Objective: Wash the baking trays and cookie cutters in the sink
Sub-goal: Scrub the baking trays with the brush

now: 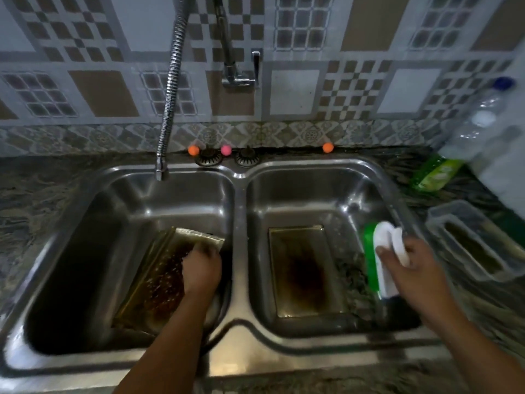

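Gripping tray [159, 277] edge: left hand [201, 268] | right hand [412, 265] clasps brush [380, 260]

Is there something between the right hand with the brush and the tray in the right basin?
Nothing visible. The right hand holds the brush above the right side of the basin, and the tray lies uncovered on the bottom, just to the left.
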